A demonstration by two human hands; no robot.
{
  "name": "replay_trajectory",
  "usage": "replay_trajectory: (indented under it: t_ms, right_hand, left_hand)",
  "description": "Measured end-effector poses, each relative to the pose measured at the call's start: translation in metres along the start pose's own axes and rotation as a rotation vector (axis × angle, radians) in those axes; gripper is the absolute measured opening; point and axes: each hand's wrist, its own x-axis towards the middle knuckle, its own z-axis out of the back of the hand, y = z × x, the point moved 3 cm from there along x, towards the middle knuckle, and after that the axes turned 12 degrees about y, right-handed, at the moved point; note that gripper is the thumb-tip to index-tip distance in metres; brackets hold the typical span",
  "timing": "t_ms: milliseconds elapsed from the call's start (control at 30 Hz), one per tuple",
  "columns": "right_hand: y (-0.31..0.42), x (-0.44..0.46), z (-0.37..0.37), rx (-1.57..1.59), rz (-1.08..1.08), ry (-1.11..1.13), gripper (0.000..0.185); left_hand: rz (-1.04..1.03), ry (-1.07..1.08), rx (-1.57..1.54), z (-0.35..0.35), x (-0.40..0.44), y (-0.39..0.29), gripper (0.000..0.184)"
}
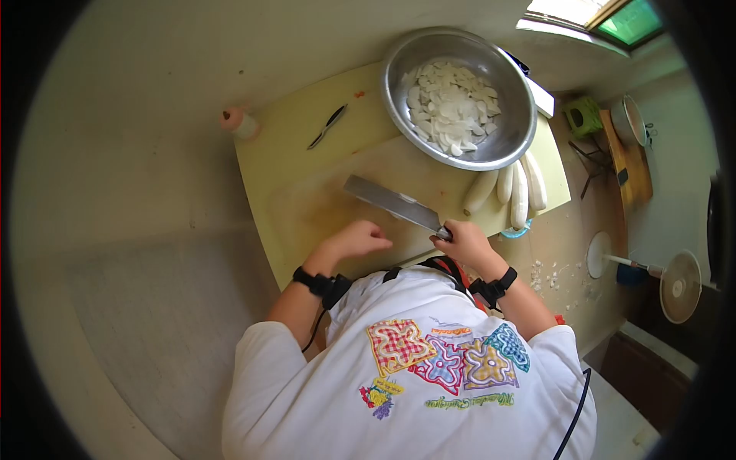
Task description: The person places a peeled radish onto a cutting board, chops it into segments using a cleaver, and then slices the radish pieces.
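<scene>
My right hand [466, 244] grips the handle of a broad-bladed kitchen knife [395, 204]. Its blade points to the upper left over a pale, worn cutting board [322, 207]. A small pale piece [395, 218] shows near the blade's lower edge. To the left of the handle, my left hand [359, 239] is closed near the board's front edge, fingers curled, with nothing visible in it. Beyond the knife stands a large metal bowl [395, 107] holding many thin white slices [452, 103]. Several long, peeled white vegetables [520, 192], like daikon radishes, lie beside the bowl.
A peeler-like tool [327, 126] with a dark handle lies on the yellowish table [268, 153]. A pink-topped bottle [240, 123] stands at the table's left corner by the wall. At right are a fan [679, 287], white scraps [552, 276] on the floor and a green stool [583, 116].
</scene>
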Motion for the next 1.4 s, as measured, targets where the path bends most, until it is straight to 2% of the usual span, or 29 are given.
replay_trajectory:
  t_ms: [67, 100, 167, 200, 267, 300, 367, 400, 467, 533, 767, 967, 1100, 1167, 1200, 1267, 1333, 1367, 1400]
  right_hand:
    - [-0.008, -0.014, 0.004, -0.047, -0.005, -0.051, 0.032]
    - [-0.011, -0.02, 0.006, -0.14, 0.041, -0.096, 0.029]
    - [-0.018, -0.031, 0.011, -0.231, 0.085, -0.162, 0.026]
    - [-0.021, -0.038, 0.012, -0.283, 0.131, -0.201, 0.025]
    - [-0.029, -0.048, 0.014, -0.332, 0.178, -0.251, 0.023]
    - [-0.034, -0.053, 0.014, -0.417, 0.223, -0.273, 0.024]
    - [-0.039, -0.061, 0.014, -0.491, 0.263, -0.308, 0.024]
    - [-0.04, -0.069, 0.015, -0.521, 0.297, -0.328, 0.025]
    - [-0.045, -0.08, 0.014, -0.543, 0.32, -0.359, 0.026]
    - [-0.051, -0.089, 0.014, -0.538, 0.386, -0.423, 0.027]
    - [-0.073, -0.108, 0.017, -0.5, 0.346, -0.531, 0.03]
    - [-0.09, -0.116, 0.022, -0.5, 0.352, -0.536, 0.031]
    - [-0.096, -0.124, 0.028, -0.505, 0.355, -0.524, 0.03]
    - [-0.099, -0.124, 0.028, -0.505, 0.353, -0.521, 0.031]
    - [-0.101, -0.125, 0.027, -0.509, 0.343, -0.527, 0.031]
    - [-0.106, -0.129, 0.026, -0.52, 0.33, -0.542, 0.031]
    - [-0.11, -0.132, 0.022, -0.506, 0.291, -0.527, 0.03]
    - [-0.11, -0.134, 0.02, -0.508, 0.29, -0.531, 0.03]
    - [-0.111, -0.136, 0.018, -0.491, 0.265, -0.533, 0.03]
  left_hand:
    - [-0.213, 0.123, -0.136, 0.001, -0.039, -0.046, 0.023]
    - [-0.216, 0.133, -0.116, 0.006, -0.055, -0.067, 0.023]
    - [-0.33, 0.082, -0.39, 0.019, -0.078, -0.106, 0.022]
    - [-0.332, 0.086, -0.371, 0.021, -0.081, -0.122, 0.022]
    - [-0.231, -0.53, 0.223, 0.041, -0.081, -0.151, 0.025]
    - [-0.233, -0.531, 0.234, 0.043, -0.072, -0.157, 0.025]
    - [-0.182, -0.605, 0.606, 0.046, -0.051, -0.164, 0.028]
    - [-0.185, -0.598, 0.62, 0.043, -0.043, -0.17, 0.028]
    - [-0.106, -0.29, 0.646, 0.029, -0.02, -0.177, 0.03]
    - [-0.114, -0.217, 0.683, 0.02, 0.006, -0.17, 0.031]
    - [-0.038, 0.027, 0.629, -0.008, 0.042, -0.195, 0.028]
    - [-0.161, -0.014, 0.604, -0.011, 0.066, -0.194, 0.025]
    - [-0.124, -0.104, 0.664, -0.012, 0.076, -0.211, 0.024]
    - [-0.262, -0.148, 0.651, -0.01, 0.083, -0.22, 0.023]
    - [-0.264, -0.151, 0.655, -0.005, 0.087, -0.224, 0.023]
    - [-0.323, -0.181, 0.432, 0.015, 0.097, -0.239, 0.023]
    - [-0.482, -0.318, 0.202, 0.055, 0.121, -0.239, 0.03]
    - [-0.486, -0.318, 0.204, 0.068, 0.126, -0.241, 0.03]
    - [-0.502, -0.463, 0.062, 0.084, 0.127, -0.241, 0.035]
